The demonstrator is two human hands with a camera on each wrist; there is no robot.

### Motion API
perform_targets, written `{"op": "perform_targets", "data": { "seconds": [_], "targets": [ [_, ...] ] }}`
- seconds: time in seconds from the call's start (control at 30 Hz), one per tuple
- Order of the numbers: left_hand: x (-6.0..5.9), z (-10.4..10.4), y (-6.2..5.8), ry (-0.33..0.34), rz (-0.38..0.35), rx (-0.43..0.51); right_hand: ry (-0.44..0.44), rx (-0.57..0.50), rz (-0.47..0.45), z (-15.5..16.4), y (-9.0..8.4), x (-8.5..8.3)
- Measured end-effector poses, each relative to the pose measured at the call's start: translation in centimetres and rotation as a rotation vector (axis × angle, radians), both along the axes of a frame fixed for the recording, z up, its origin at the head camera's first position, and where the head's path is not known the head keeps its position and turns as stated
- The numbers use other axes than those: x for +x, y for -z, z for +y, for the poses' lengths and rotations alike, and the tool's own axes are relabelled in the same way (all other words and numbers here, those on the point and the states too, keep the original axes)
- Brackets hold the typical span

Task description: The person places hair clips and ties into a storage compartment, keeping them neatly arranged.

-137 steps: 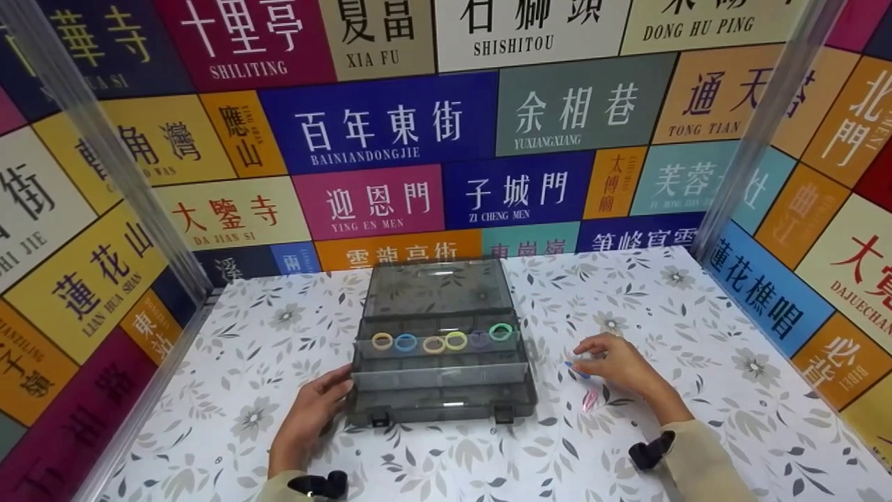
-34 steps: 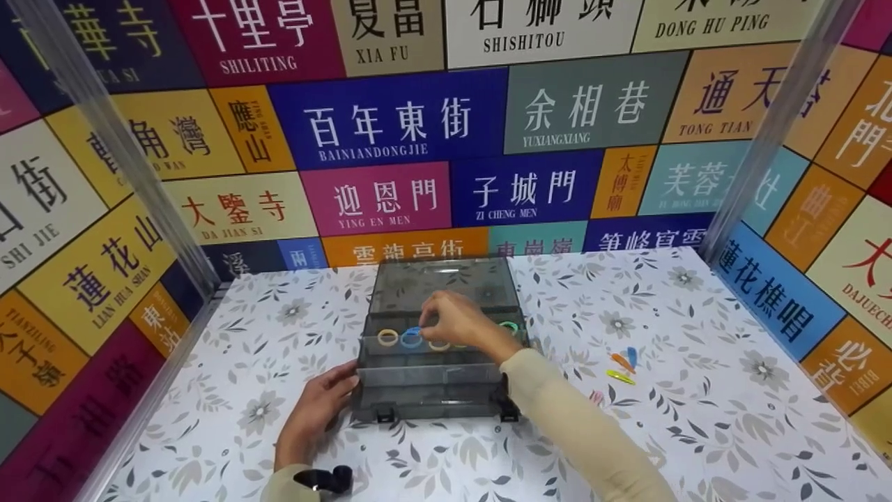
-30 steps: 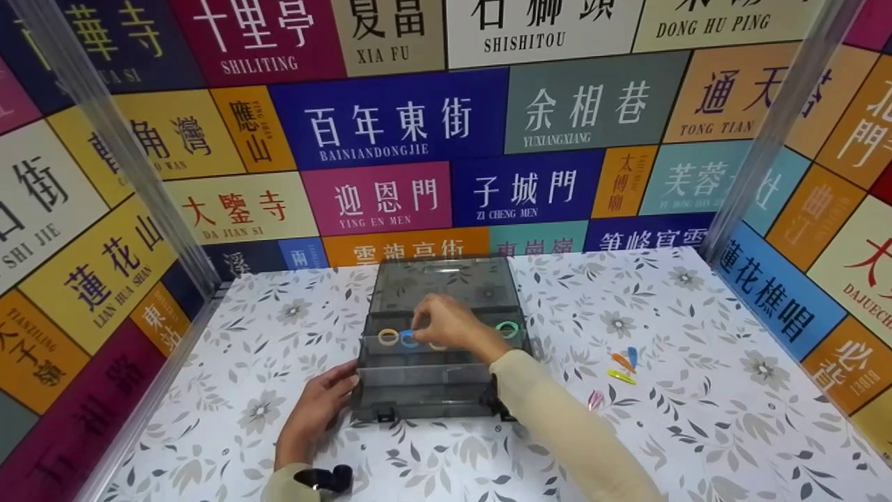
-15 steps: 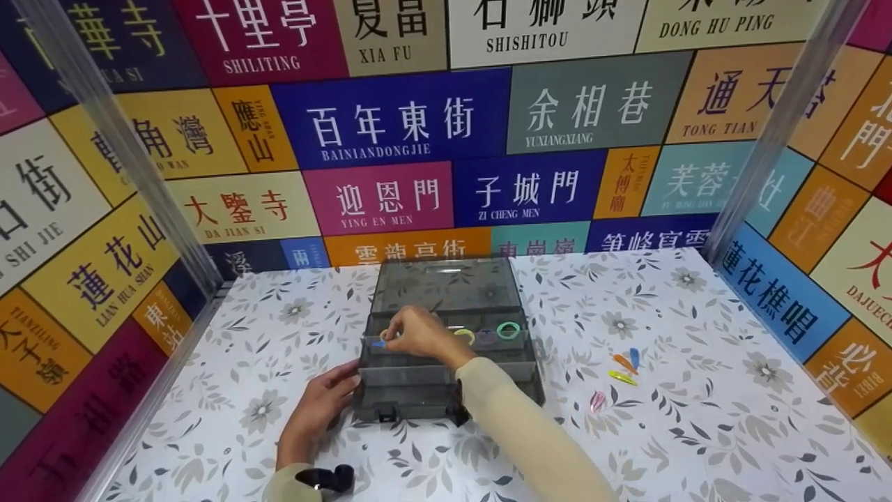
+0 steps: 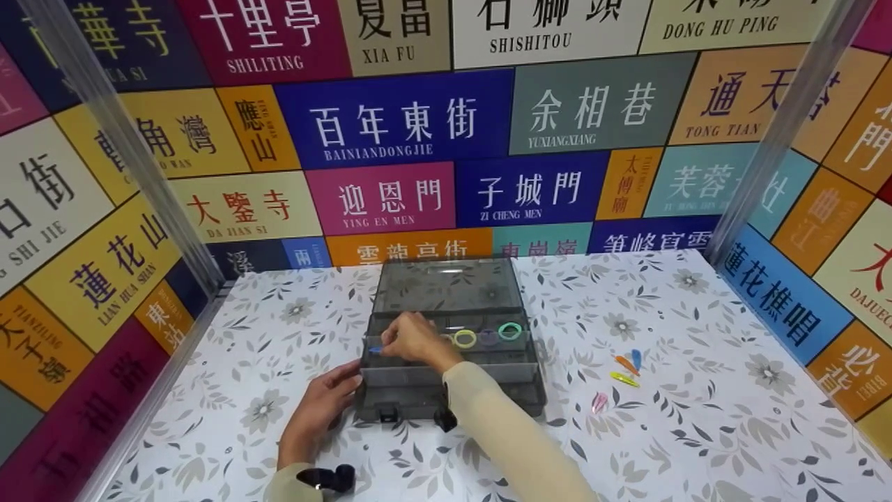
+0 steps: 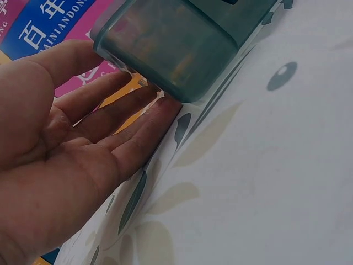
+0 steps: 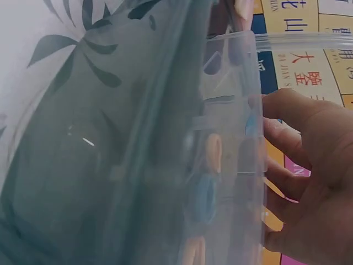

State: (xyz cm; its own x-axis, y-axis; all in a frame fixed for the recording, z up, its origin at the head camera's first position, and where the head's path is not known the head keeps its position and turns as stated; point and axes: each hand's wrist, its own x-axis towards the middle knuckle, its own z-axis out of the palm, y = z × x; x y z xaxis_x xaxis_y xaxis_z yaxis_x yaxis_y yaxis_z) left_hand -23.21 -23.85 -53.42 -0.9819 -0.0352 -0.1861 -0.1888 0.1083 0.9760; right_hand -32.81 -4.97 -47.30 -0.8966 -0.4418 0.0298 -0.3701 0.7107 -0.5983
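Observation:
A dark see-through plastic organizer box stands with its lid raised at the back. My right hand reaches over its left end and pinches a small blue hair clip at a front compartment. In the right wrist view the blue clip shows faintly through the clear wall. Ring-shaped hair ties, yellow, purple and green, stand in the compartments. Orange and blue ties also show there. My left hand touches the box's left side with its fingers extended.
Right of the box lie hair clips on the floral tablecloth: blue, orange, yellow and pink. A wall of coloured name signs closes off the back and sides.
My right hand has moved from the clips on the table to the box, then leftward along its compartments and slightly lower with the blue hair clip. My left hand stays at the box's side.

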Motion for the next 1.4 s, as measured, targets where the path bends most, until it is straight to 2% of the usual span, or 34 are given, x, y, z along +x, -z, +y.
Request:
{"op": "perform_targets", "data": {
  "seconds": [0.37, 0.8, 1.17, 1.4],
  "targets": [
    [0.1, 0.1, 0.0, -0.007, 0.019, 0.018, -0.012, 0.065, -0.015, -0.7, 0.5, 0.3],
    [0.0, 0.2, -0.1, -0.015, 0.004, -0.002, -0.002, 0.110, 0.040, -0.9, 1.1, 0.4],
    [0.1, -0.1, -0.2, -0.004, -0.005, -0.025, -0.068, 0.053, 0.003, 0.2, -0.2, 0.4],
    [0.1, -0.1, -0.1, 0.025, -0.016, -0.016, -0.174, -0.021, 0.076, 2.3, -1.9, 1.3]
  ]
}}
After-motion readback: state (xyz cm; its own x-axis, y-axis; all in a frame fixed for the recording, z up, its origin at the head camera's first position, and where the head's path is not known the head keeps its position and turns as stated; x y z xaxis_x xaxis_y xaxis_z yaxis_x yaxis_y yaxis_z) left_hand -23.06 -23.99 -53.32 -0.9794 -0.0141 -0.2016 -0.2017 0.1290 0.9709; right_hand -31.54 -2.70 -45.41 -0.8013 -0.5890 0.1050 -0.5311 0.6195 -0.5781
